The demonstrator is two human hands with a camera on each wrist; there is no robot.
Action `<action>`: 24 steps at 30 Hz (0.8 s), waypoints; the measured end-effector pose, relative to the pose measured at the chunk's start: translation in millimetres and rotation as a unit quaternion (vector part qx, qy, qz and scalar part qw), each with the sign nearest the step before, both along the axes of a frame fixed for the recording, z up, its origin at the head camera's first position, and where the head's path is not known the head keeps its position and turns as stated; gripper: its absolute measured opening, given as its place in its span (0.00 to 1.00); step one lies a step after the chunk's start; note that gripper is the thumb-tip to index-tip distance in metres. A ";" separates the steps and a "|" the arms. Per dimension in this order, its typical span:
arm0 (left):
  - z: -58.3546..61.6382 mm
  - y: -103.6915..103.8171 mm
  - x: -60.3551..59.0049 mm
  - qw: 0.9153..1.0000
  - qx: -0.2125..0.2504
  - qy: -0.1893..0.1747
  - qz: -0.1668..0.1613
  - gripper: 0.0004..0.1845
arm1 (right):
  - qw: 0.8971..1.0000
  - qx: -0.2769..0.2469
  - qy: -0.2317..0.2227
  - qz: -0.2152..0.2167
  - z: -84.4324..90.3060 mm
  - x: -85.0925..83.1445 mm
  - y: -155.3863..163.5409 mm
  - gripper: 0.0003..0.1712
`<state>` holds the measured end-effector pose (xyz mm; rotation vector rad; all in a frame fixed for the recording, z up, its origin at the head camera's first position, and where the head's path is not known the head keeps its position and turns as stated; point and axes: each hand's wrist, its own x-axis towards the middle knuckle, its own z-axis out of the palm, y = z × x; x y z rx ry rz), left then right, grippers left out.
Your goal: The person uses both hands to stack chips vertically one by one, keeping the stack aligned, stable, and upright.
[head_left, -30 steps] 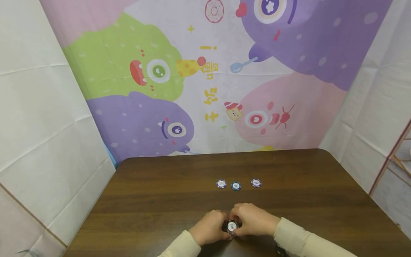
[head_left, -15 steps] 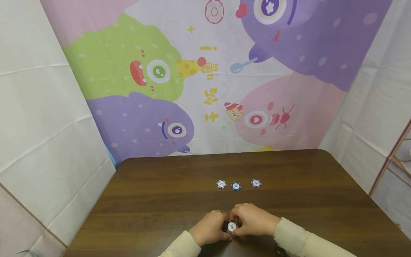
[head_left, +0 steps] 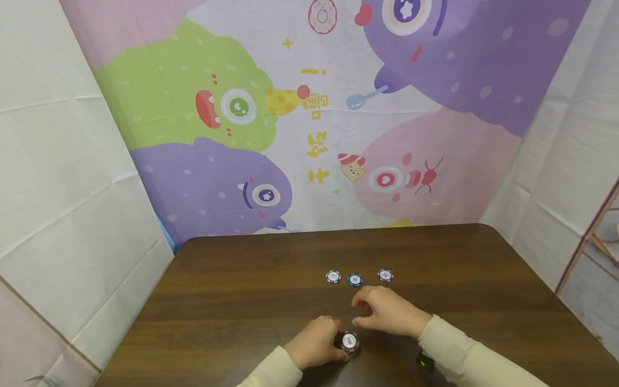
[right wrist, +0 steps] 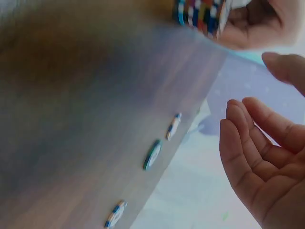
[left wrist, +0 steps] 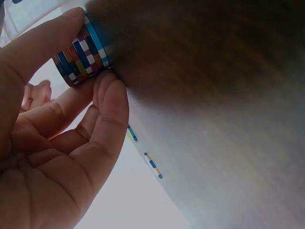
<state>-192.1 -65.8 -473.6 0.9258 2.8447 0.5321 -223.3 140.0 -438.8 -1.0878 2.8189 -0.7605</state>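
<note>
A stack of striped poker chips (head_left: 349, 342) stands on the dark wooden table (head_left: 232, 301) near its front edge. My left hand (head_left: 323, 342) grips the stack from the left; in the left wrist view the thumb and fingers (left wrist: 108, 90) clasp the stack (left wrist: 81, 53). My right hand (head_left: 372, 313) hovers just beyond and to the right of the stack, holding nothing, its fingers (right wrist: 252, 148) relaxed. Three single chips lie in a row farther back: left (head_left: 333, 276), middle (head_left: 355, 279), right (head_left: 385, 275). The right wrist view shows these three chips edge-on (right wrist: 153, 155) and the stack (right wrist: 200, 12).
A cartoon-printed cloth (head_left: 309, 107) hangs behind the table, with white sheets at both sides. The table's far edge (head_left: 333, 232) meets the cloth. A wooden frame (head_left: 592, 236) stands off to the right.
My right hand has let go of the stack and moved up and away toward the row of three chips. The left hand still holds the stack in place.
</note>
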 end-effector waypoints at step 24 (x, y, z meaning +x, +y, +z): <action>2.2 -1.1 2.1 0.999 -0.015 0.032 -0.007 0.16 | 0.983 0.031 0.001 -0.179 -14.4 -73.7 46.6 0.23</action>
